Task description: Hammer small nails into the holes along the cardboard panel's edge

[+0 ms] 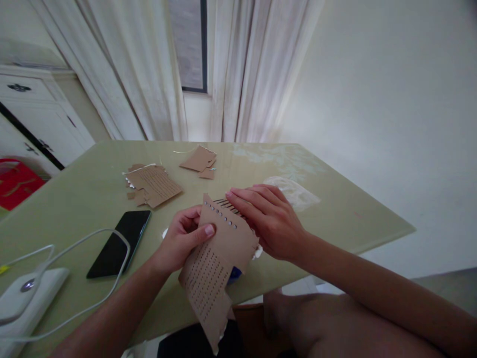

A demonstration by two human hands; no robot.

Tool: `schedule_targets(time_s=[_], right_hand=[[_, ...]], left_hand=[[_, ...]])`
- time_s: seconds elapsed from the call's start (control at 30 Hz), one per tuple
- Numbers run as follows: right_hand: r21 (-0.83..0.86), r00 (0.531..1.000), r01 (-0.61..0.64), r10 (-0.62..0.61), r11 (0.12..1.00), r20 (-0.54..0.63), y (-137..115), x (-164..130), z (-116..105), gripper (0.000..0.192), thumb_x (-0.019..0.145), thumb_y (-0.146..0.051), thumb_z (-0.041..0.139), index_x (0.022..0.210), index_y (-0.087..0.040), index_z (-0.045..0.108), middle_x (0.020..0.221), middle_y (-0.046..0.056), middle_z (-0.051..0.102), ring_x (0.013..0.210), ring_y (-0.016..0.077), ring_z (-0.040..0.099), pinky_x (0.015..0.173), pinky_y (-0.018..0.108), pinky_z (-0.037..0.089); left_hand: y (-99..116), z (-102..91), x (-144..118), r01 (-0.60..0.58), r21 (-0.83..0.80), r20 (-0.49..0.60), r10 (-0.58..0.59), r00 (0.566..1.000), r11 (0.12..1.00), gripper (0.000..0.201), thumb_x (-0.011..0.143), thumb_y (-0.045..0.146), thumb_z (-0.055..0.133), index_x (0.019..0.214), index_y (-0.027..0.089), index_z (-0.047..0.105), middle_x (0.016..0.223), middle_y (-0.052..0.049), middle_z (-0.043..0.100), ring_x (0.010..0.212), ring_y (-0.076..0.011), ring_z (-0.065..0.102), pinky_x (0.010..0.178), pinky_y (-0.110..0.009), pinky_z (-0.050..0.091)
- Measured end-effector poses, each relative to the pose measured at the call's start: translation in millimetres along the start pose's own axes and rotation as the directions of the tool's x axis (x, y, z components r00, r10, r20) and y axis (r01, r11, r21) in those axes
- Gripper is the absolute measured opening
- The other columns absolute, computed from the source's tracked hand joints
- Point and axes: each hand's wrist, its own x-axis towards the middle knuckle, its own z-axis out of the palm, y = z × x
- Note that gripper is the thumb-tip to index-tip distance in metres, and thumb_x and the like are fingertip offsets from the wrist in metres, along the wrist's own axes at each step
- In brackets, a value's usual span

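Pinching the perforated cardboard sheet point(213, 268) near its punched upper end, the left hand point(182, 239) sets its thumb on the face and its fingers behind, over the near side of the table point(352, 219). The right hand point(276, 219) lies against the thin dark strips point(225, 203); whether it grips them cannot be told. Light, even pressure, with the sheet backed by the left fingers, should avoid creasing it

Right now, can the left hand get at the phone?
Probably yes: the phone lies close by. But the left hand is holding a cardboard piece, and a white cable loops across the phone.
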Motion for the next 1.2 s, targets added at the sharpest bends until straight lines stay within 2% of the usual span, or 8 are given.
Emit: schedule_targets(time_s=[0.4,0.67,1.07,1.2], right_hand=[[-0.019,1.000,0.011,-0.011,1.000,0.002,-0.1,-0.6,0.7,0.040,0.118,-0.029,0.047,0.152,-0.013,0.062,0.145,0.014,0.077,0.122,0.0300,0.070,0.107,0.048,0.049],[-0.033,1.000,0.016,-0.016,0.999,0.021,-0.4,-2.1,0.1,0.042,0.117,-0.027,0.048,0.155,-0.013,0.061,0.148,0.015,0.075,0.123,0.0300,0.070,0.108,0.050,0.049],[-0.042,1.000,0.023,-0.022,0.999,0.019,-0.1,-3.0,0.6,0.042,0.116,-0.023,0.050,0.154,-0.012,0.062,0.149,0.014,0.075,0.124,0.0293,0.071,0.108,0.049,0.048],[-0.039,1.000,0.021,-0.021,0.999,0.016,-0.1,-3.3,0.5,0.044,0.115,-0.022,0.051,0.158,-0.016,0.059,0.151,0.013,0.074,0.125,0.0285,0.072,0.109,0.049,0.049]], left_hand=[[-3.8,-4.2,-1.0,-0.009,0.061,-0.016,0.010,1.000,0.998,0.031,0.081,0.040,0.097,0.099,0.017,0.086,0.083,-0.009,0.085,0.065,-0.0162,0.078,0.063,-0.020,0.063],[2.1,1.8,-0.7,0.030,0.073,-0.057,-0.026,0.998,0.997,0.034,0.077,0.042,0.099,0.089,0.014,0.083,0.076,-0.009,0.083,0.058,-0.0171,0.074,0.057,-0.022,0.059],[3.0,3.4,-0.6,0.038,0.086,-0.035,-0.036,0.999,0.996,0.033,0.079,0.042,0.098,0.095,0.015,0.085,0.077,-0.009,0.083,0.062,-0.0170,0.076,0.060,-0.021,0.060],[3.6,5.4,-0.9,0.049,0.077,-0.039,-0.046,0.998,0.996,0.034,0.079,0.042,0.098,0.094,0.014,0.085,0.077,-0.009,0.083,0.062,-0.0182,0.077,0.060,-0.022,0.061]])
